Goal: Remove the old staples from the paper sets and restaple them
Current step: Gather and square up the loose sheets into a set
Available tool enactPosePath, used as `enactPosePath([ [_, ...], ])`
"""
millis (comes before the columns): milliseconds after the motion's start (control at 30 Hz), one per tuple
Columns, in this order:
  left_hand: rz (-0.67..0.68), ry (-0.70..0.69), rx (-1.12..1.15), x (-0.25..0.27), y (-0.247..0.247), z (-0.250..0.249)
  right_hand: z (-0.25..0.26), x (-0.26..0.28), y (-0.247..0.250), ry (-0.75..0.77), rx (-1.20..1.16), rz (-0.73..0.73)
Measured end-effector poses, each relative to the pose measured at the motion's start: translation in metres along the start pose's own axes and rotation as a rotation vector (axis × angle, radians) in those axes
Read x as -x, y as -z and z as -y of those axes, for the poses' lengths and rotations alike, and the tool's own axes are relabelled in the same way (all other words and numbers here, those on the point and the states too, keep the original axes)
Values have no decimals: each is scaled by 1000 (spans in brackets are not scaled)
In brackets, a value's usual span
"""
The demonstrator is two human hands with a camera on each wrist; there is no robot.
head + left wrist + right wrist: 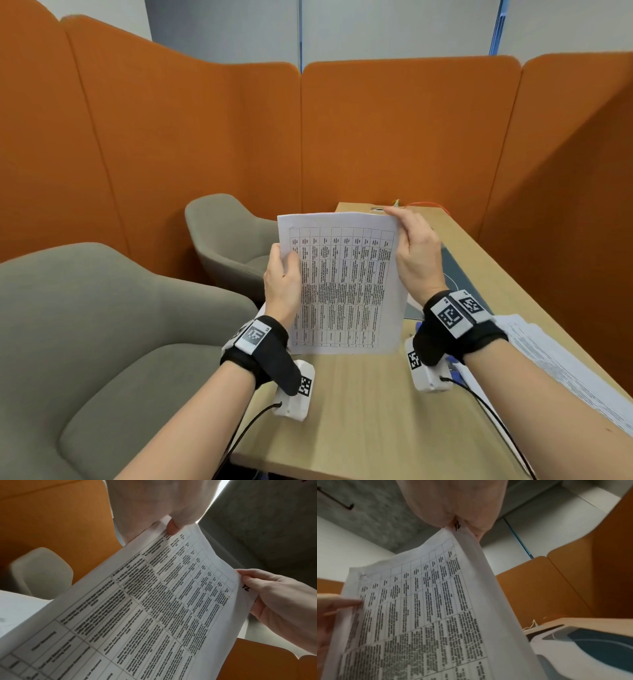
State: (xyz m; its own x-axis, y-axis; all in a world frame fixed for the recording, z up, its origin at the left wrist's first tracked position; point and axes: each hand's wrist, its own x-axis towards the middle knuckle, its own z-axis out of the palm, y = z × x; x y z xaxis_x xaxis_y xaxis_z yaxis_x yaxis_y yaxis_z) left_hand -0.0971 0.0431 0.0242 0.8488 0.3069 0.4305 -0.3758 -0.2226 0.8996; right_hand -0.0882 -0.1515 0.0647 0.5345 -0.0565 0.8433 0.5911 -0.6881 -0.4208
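A paper set (342, 284) printed with a dense table stands upright above the wooden table (370, 404), its lower edge near the tabletop. My left hand (282, 274) grips its left edge, thumb on the front of the sheet (171, 528). My right hand (414, 246) pinches the upper right corner, beside a handwritten number (457, 526). A small mark near the set's upper left corner (362, 576) may be a staple; it is too blurred to tell. No stapler or remover can be made out.
More printed sheets (555, 363) lie on the table at the right. A dark blue mat with a white cable (455, 274) lies behind the right hand. Two grey armchairs (102, 329) stand to the left. Orange partition panels (394, 137) enclose the booth.
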Motion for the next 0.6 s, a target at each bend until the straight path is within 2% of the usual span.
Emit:
enactPosePath([
  [100,-32,-29,-45,0,-1,-1,3,0,0,-69,-50,-10],
  [300,-177,-173,-134,9,-7,3,13,7,0,-182,-95,-66],
  [500,-139,-151,-120,12,-6,14,8,30,-4,-585,-425,55],
  [600,-77,-111,-106,14,-6,25,6,42,-9,-693,-479,119],
])
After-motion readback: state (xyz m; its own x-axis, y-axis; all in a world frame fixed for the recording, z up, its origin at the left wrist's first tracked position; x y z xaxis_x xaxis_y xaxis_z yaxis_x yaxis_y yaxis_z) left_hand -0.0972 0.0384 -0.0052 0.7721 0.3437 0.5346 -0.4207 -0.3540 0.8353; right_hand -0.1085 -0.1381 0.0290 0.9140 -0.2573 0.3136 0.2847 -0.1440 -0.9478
